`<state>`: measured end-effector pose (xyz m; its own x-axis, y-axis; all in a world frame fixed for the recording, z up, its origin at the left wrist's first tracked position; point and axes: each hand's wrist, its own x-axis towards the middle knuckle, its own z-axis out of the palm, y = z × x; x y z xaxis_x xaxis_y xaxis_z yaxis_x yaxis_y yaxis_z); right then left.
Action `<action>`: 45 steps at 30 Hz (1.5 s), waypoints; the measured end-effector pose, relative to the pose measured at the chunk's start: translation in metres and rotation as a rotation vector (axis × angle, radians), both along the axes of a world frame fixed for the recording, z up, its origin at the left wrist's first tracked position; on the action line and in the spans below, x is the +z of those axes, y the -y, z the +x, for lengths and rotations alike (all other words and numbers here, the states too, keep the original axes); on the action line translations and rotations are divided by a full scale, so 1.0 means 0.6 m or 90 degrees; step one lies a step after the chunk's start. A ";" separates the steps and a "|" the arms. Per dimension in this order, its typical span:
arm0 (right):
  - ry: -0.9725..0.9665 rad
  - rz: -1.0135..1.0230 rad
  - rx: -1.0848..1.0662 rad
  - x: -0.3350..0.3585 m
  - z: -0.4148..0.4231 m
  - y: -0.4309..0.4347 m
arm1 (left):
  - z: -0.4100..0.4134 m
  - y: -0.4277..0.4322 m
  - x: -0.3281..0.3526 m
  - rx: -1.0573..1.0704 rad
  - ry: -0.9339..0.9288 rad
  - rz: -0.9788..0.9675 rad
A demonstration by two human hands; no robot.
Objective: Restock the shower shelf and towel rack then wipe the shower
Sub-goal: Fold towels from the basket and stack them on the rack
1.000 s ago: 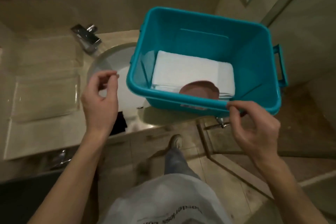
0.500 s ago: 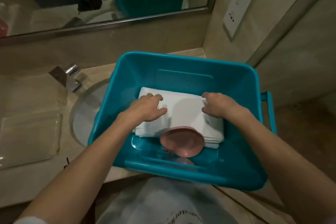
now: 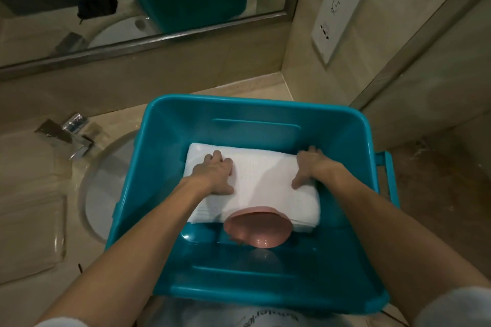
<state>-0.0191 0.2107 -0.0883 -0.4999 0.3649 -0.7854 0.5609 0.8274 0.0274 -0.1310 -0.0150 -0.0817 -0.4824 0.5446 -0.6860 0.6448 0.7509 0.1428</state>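
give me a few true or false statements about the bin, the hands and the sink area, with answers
1. The left hand and right hand are both on the folded white towels inside the teal bin. True.
2. The pink dish lies on the counter. False: it is in the bin, at the towels' near edge.
3. The bin sits partly over the sink basin. True.
4. The faucet is to the right of the bin. False: it is to the bin's left.
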 end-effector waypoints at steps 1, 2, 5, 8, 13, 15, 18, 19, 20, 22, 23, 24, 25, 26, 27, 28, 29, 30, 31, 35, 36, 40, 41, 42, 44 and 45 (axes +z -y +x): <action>0.021 0.002 0.007 0.000 -0.007 0.000 | 0.000 0.000 -0.002 -0.002 -0.008 0.004; 0.036 0.006 0.012 -0.001 -0.012 0.001 | -0.001 0.000 -0.004 0.002 -0.011 0.011; 0.030 0.009 -0.009 0.000 -0.015 0.002 | -0.002 0.005 -0.013 0.027 -0.010 0.033; -0.012 -0.036 -0.075 0.017 -0.008 -0.005 | -0.001 0.009 -0.021 0.049 -0.009 0.048; -0.136 -0.104 -0.247 0.050 0.010 -0.003 | -0.002 0.012 -0.029 0.103 -0.019 0.072; -0.262 -0.148 -0.350 0.057 0.027 0.008 | 0.001 0.012 -0.032 0.151 -0.029 0.095; -0.521 -0.166 -0.555 0.054 0.054 0.048 | 0.009 0.016 -0.037 0.306 -0.079 0.208; -0.581 -0.169 -0.646 0.049 0.060 0.064 | 0.010 0.020 -0.036 0.389 -0.088 0.259; -0.609 -0.176 -0.735 0.043 0.064 0.077 | 0.009 0.023 -0.034 0.473 -0.091 0.298; -0.570 -0.208 -0.858 0.027 0.067 0.092 | 0.004 0.033 -0.033 0.578 -0.099 0.317; -0.533 -0.225 -0.881 0.025 0.068 0.096 | 0.003 0.038 -0.034 0.600 -0.099 0.312; -0.500 -0.242 -0.886 0.024 0.070 0.096 | 0.004 0.040 -0.035 0.613 -0.093 0.311; -0.477 -0.264 -0.879 0.027 0.073 0.094 | 0.005 0.042 -0.036 0.622 -0.083 0.309; -0.465 -0.286 -0.859 0.031 0.075 0.090 | 0.007 0.042 -0.037 0.627 -0.071 0.302; -0.464 -0.305 -0.830 0.037 0.078 0.087 | 0.007 0.043 -0.037 0.626 -0.061 0.286; -0.472 -0.316 -0.792 0.045 0.081 0.083 | 0.006 0.044 -0.038 0.618 -0.054 0.267; -0.486 -0.312 -0.751 0.051 0.083 0.081 | 0.006 0.045 -0.039 0.606 -0.047 0.253; -0.505 -0.294 -0.709 0.056 0.084 0.080 | 0.005 0.046 -0.041 0.595 -0.039 0.240; -0.522 -0.271 -0.681 0.061 0.085 0.080 | 0.005 0.046 -0.044 0.585 -0.032 0.228; -0.552 -0.183 -0.705 0.076 0.087 0.080 | 0.003 0.034 -0.047 0.612 0.034 0.222; -0.556 -0.169 -0.704 0.078 0.090 0.081 | -0.002 0.031 -0.047 0.642 0.072 0.234; -0.568 -0.151 -0.716 0.073 0.098 0.084 | -0.036 0.029 -0.044 0.760 0.172 0.238; -0.570 -0.153 -0.732 0.068 0.099 0.085 | -0.040 0.032 -0.046 0.771 0.184 0.232; -0.570 -0.155 -0.752 0.065 0.099 0.085 | -0.042 0.034 -0.048 0.778 0.199 0.228; -0.566 -0.169 -0.784 0.065 0.098 0.087 | -0.041 0.038 -0.052 0.784 0.231 0.236; -0.560 -0.177 -0.791 0.065 0.098 0.087 | -0.040 0.040 -0.056 0.786 0.238 0.243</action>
<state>0.0396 0.1588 -0.0495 -0.3283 0.7840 -0.5268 0.6317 -0.2324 -0.7395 -0.1551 -0.0389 -0.1150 -0.6117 0.0785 -0.7872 -0.5425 0.6827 0.4896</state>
